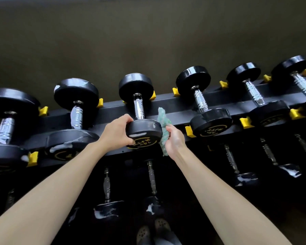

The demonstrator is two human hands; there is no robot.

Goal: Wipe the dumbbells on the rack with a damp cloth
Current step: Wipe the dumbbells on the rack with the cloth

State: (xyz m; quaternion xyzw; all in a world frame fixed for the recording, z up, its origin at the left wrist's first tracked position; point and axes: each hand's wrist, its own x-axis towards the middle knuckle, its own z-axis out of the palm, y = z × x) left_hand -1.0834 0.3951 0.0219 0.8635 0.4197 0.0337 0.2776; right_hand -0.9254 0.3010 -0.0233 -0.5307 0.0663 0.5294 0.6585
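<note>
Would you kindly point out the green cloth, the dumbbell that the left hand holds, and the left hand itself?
green cloth [163, 119], head view, on the bunched upper part.
dumbbell [145, 129], head view, on the near head's rim.
left hand [116, 131], head view, on the back of the hand.

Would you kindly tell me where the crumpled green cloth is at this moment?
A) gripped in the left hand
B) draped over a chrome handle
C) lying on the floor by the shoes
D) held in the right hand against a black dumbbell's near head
D: the right hand holds the crumpled green cloth against the right side of the near head of the black round-headed dumbbell, while the left hand grips that head's other side.
</note>
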